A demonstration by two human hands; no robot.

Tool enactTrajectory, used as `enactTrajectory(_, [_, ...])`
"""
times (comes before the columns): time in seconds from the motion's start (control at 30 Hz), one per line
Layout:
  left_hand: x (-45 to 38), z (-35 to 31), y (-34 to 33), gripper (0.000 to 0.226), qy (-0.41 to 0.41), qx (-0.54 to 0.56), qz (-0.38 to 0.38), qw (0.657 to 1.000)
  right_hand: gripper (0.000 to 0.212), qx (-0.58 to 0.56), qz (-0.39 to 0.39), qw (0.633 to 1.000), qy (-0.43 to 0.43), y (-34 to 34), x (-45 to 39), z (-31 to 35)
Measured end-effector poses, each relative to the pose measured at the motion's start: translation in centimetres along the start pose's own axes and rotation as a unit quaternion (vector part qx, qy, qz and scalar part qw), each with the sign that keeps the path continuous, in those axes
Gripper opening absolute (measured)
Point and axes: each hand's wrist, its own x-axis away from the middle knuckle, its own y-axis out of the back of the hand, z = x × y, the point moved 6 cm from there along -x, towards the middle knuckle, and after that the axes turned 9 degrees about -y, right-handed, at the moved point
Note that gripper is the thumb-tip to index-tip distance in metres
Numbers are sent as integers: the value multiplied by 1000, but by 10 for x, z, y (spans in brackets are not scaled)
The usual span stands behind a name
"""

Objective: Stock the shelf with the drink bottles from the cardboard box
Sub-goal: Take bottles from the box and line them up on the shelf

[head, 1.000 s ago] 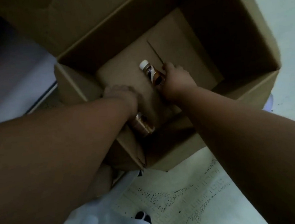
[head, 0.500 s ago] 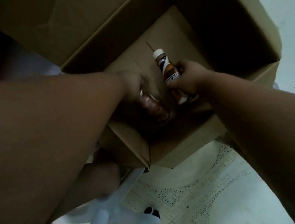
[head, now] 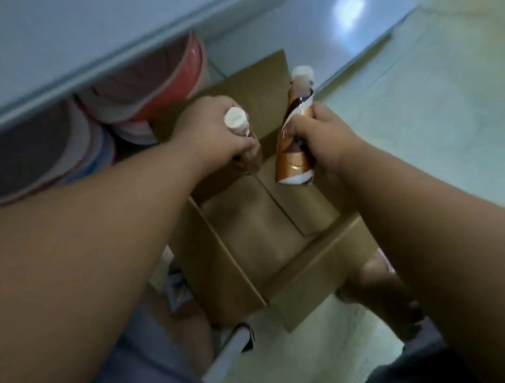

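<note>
So, two drink bottles are up out of the cardboard box (head: 280,249), one per hand. Right bottle (head: 294,145), copper-and-white label, white cap, tilts slightly, right hand (head: 323,143) clenched around its middle. Left bottle (head: 242,131) is mostly hidden, white cap showing, left hand (head: 213,134) wrapped around its body. Both are held above the open box, whose visible bottom is bare cardboard. Box sits on pale tiled floor (head: 435,116), beside a grey shelf edge (head: 84,62) with red-rimmed tubs (head: 152,87) under it.
</note>
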Motion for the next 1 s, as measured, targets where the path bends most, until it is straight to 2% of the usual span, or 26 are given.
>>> enactTrajectory(0.07, [16,-5,35,36,12,128,-75,989,26,-5,-29,999,28,-4,23,29])
enactTrajectory(0.17, [35,-14,79,28,20,273,-148,951,34,-54,-56,995,67,-10,52,69])
enactTrajectory(0.23, [40,-25,101,20,7,290,-178,940,34,-75,-57,991,94,-17,63,94])
enactTrajectory(0.43, [22,-62,154,22,-12,295,-242,924,27,-75,-82,976,189,-23,73,174])
enactTrajectory(0.67, [-59,-76,192,15,-48,205,-266,941,22,-10,-80,956,283,-23,19,252])
enactTrajectory(0.8, [-116,-75,209,24,-75,122,-295,945,21,23,-80,945,317,-27,-27,288])
enactTrajectory(0.93, [-173,-70,220,25,-80,50,-254,963,16,36,-33,949,313,-30,-73,314])
enactTrajectory(1.0, [-194,-71,228,29,-98,-51,-219,970,15,50,-38,948,313,-31,-93,327])
